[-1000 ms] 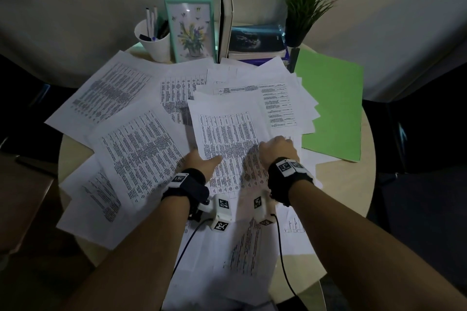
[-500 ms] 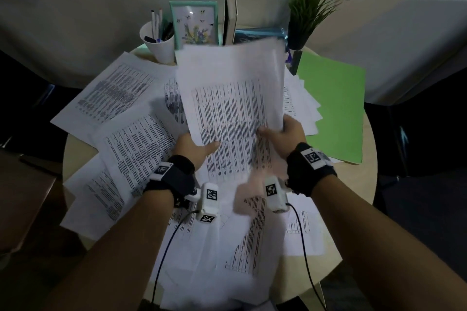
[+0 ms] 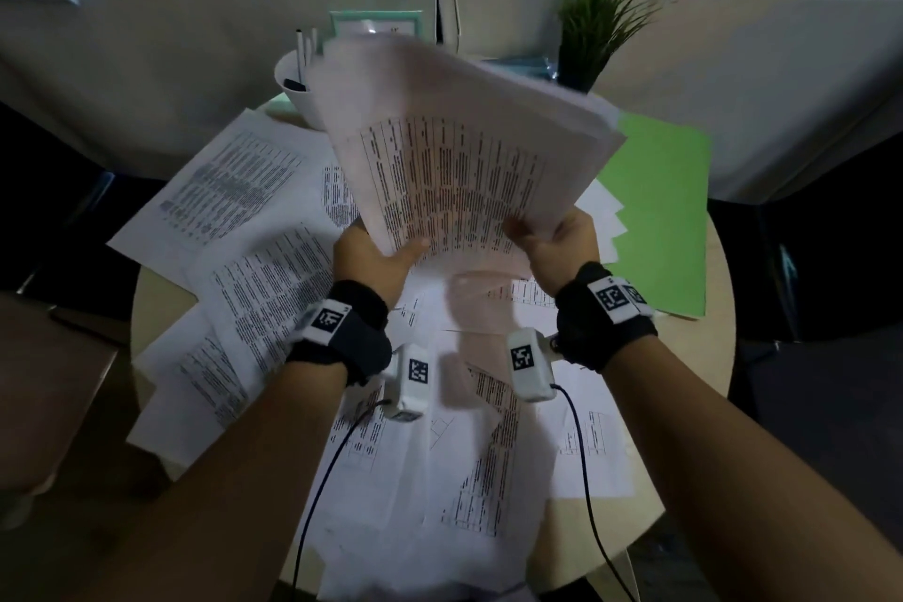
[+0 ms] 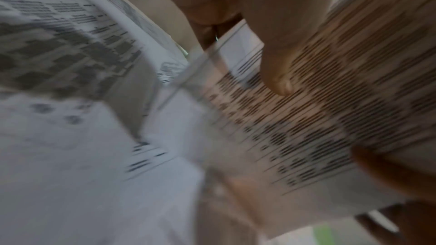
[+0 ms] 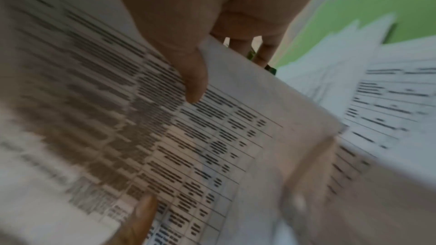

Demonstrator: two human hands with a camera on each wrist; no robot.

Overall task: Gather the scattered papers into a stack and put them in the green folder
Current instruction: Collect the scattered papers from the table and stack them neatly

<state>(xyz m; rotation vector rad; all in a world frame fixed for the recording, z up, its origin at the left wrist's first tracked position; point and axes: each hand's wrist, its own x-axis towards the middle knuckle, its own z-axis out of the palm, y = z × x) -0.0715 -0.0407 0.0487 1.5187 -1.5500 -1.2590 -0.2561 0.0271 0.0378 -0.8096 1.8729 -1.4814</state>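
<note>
A bundle of printed papers is lifted off the round table and tilted up toward me. My left hand pinches its lower left edge, thumb on the printed face. My right hand pinches the lower right edge, its thumb lying on top and its fingers underneath. The green folder lies flat and closed on the table's right side, partly overlapped by loose sheets. More scattered papers cover the left, middle and near part of the table. Both wrist views are motion-blurred.
At the back of the round wooden table stand a white pen cup, a framed picture, an upright book and a potted plant. A brown surface sits low at the left. The wrist cameras' cables hang over the near papers.
Both hands took hold of the papers that lay flat under them and lifted them off the table. Over the last half second the bundle rose further and swung to the right.
</note>
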